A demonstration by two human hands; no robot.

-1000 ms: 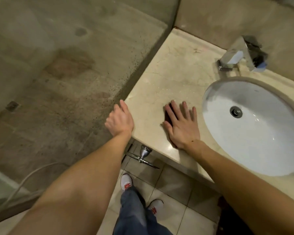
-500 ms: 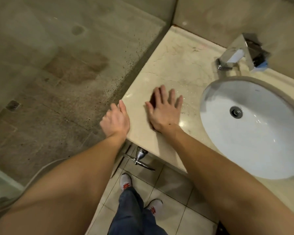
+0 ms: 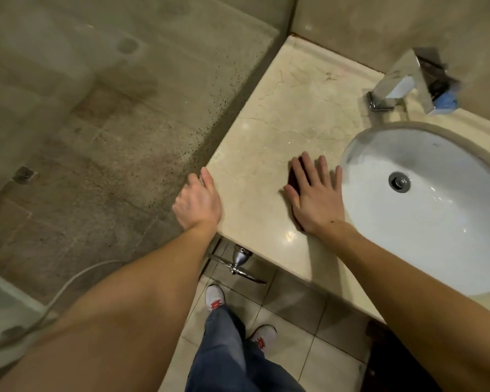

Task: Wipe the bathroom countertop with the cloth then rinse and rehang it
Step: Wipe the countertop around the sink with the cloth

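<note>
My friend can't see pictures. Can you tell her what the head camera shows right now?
A person's right hand presses flat, fingers spread, on a dark cloth on a beige marble countertop, just left of a white sink. The left hand grips the counter's left edge. A chrome faucet stands behind the sink.

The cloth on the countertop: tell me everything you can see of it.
Little of the cloth shows: a dark, reddish-brown patch lying flat on the beige marble-look countertop, left of the white sink. The right hand lies spread flat on top and hides most of it; only slivers show by the index finger and the heel of the palm. Weave, full shape and wetness cannot be told. The left hand does not touch it.
</note>
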